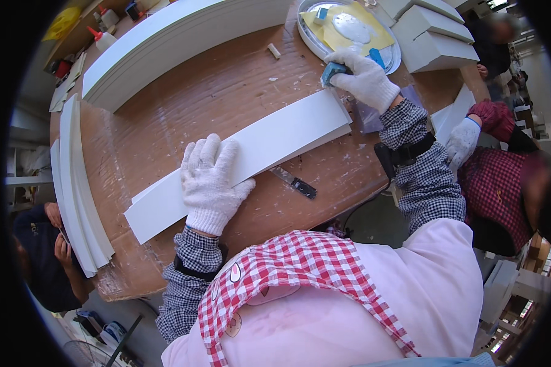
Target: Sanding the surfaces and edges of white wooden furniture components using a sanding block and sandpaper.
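Right hand (365, 81) pinches blue sponge (333, 74) at right end of white strip (281, 136), left hand (210, 182) spread atop; likely coating, next needs even stroke.

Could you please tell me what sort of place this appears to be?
Probably a workshop, perhaps for paper or board goods: stacks of long white strips lie on a scuffed worktable, and a round tray holds a yellow sheet bearing a white, paste-like patch.
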### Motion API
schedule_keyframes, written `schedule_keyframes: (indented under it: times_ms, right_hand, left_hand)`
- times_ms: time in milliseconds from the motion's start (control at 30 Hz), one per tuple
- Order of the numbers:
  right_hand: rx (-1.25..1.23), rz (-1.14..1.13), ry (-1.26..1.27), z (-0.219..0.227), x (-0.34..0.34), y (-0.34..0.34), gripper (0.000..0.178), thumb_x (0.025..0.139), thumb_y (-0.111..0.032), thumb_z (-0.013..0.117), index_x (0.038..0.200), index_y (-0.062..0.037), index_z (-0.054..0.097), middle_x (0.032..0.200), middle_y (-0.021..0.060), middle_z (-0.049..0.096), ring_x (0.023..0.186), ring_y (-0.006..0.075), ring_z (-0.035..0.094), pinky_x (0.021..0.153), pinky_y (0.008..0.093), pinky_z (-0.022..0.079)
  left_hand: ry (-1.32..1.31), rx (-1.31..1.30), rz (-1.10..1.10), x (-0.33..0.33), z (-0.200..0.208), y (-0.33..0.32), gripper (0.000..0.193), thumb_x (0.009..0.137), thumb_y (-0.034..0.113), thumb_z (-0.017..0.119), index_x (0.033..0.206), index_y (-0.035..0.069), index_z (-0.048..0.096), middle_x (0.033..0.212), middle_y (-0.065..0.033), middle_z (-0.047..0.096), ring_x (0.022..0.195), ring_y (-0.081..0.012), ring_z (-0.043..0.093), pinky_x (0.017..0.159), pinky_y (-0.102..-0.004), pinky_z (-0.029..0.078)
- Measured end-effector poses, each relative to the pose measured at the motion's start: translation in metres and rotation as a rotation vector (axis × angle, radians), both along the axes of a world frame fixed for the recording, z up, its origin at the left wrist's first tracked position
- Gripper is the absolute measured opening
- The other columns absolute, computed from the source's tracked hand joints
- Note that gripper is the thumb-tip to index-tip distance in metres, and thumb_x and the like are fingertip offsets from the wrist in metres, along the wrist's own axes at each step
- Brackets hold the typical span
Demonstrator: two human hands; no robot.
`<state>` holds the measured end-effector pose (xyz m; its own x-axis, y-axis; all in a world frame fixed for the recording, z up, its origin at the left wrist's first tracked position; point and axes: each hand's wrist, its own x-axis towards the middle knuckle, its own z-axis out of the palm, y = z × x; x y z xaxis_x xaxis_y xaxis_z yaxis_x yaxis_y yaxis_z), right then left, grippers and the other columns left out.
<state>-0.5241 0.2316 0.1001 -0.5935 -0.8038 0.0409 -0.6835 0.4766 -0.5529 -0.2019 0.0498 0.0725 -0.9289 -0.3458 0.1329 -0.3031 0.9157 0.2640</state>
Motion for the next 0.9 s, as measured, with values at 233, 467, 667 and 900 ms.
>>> schedule_keyframes:
  times_ms: [233, 467, 667, 900]
  right_hand:
    - [-0.008, -0.022, 0.071, -0.001, -0.014, 0.012, 0.039, 0.090, -0.019, 0.066, 0.127, -0.0083, 0.064, 0.112, 0.0173, 0.069, 0.103, 0.0294, 0.067, 0.094, 0.0341, 0.053]
    - [0.062, -0.012, -0.030, -0.007, -0.009, 0.011, 0.039, 0.089, -0.017, 0.066, 0.127, -0.0098, 0.064, 0.110, 0.0166, 0.070, 0.102, 0.0292, 0.068, 0.094, 0.0334, 0.053]
    - [0.006, -0.025, -0.036, -0.007, -0.014, 0.014, 0.039, 0.090, -0.021, 0.064, 0.128, -0.0108, 0.064, 0.112, 0.0195, 0.069, 0.104, 0.0320, 0.067, 0.093, 0.0349, 0.053]
    - [0.084, -0.104, 0.095, -0.010, -0.011, 0.012, 0.041, 0.089, -0.025, 0.067, 0.128, -0.0111, 0.065, 0.112, 0.0191, 0.070, 0.104, 0.0319, 0.067, 0.093, 0.0345, 0.053]
  left_hand:
    - [-0.008, -0.003, -0.004, -0.002, 0.000, 0.000, 0.077, 0.065, 0.036, 0.087, 0.133, 0.015, 0.056, 0.138, -0.0131, 0.049, 0.136, -0.0329, 0.042, 0.122, -0.0509, 0.024]
    - [-0.026, 0.006, 0.005, -0.003, 0.004, 0.001, 0.077, 0.065, 0.037, 0.087, 0.132, 0.014, 0.057, 0.139, -0.0130, 0.048, 0.135, -0.0324, 0.042, 0.123, -0.0502, 0.023]
    - [-0.064, 0.035, 0.005, -0.003, 0.005, 0.000, 0.077, 0.066, 0.038, 0.088, 0.133, 0.015, 0.057, 0.140, -0.0131, 0.049, 0.137, -0.0320, 0.041, 0.123, -0.0495, 0.023]
    - [0.005, -0.011, 0.008, -0.001, 0.000, 0.000, 0.079, 0.064, 0.033, 0.088, 0.133, 0.014, 0.055, 0.136, -0.0134, 0.051, 0.134, -0.0330, 0.044, 0.122, -0.0513, 0.025]
